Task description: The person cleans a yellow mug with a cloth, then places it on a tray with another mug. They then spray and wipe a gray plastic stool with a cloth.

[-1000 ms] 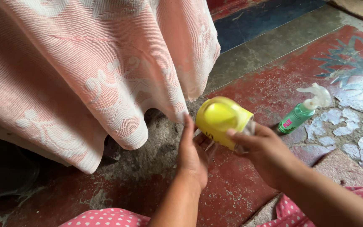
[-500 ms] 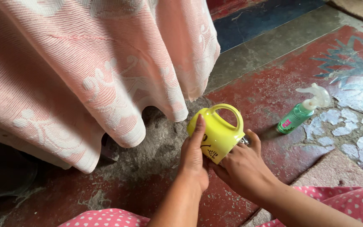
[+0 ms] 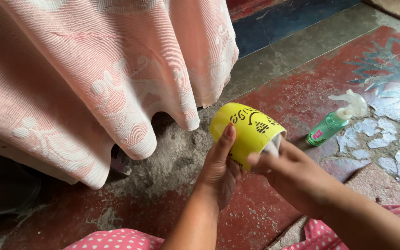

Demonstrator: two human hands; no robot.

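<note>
A yellow plastic mug with dark printed marks is held just above the worn red floor, lying on its side with its mouth to the right. My left hand cups its near side, the thumb pressed up along the wall. The fingers of my right hand reach into its open mouth, where something whitish shows; I cannot tell what it is.
A small green spray bottle with a white trigger stands on the floor to the right of the mug. A pink patterned cloth hangs down at the left and back. A raised step lies at the lower right. Pink dotted fabric covers my knees.
The mug has been turned in my hands: its handle, up and visible half a second ago, is out of sight and the printed side faces up. My right fingers have gone into its mouth.
</note>
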